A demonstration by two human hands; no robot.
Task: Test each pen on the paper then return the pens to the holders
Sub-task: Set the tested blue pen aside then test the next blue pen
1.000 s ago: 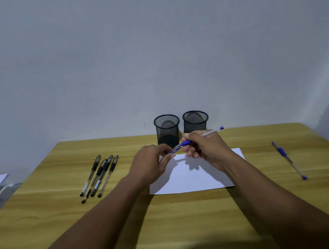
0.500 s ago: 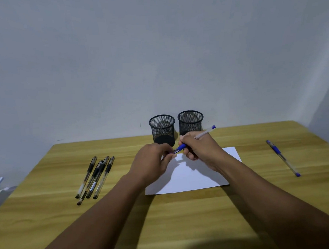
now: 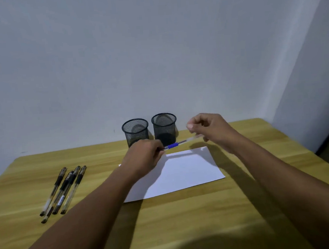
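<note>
A blue pen [image 3: 177, 143] hangs level above the far edge of the white paper [image 3: 184, 173]. My left hand [image 3: 144, 157] is closed around its tip end. My right hand [image 3: 208, 129] is raised over the pen's rear end with fingers curled and thumb and forefinger pinched; the clear barrel reaches its lower fingers, and whether they grip it is hidden. Two black mesh holders [image 3: 135, 132] [image 3: 164, 127] stand side by side just behind the hands, and both look to hold nothing.
Several black pens [image 3: 67, 187] lie bunched on the wooden table [image 3: 186, 220] to the left of the paper. A pale wall rises right behind the holders. The table's right edge runs close to a side wall.
My right hand has lifted up and to the right, off its writing grip on the blue pen. The pen now lies flatter, held by my left hand. The view swung left, losing the far-right pen.
</note>
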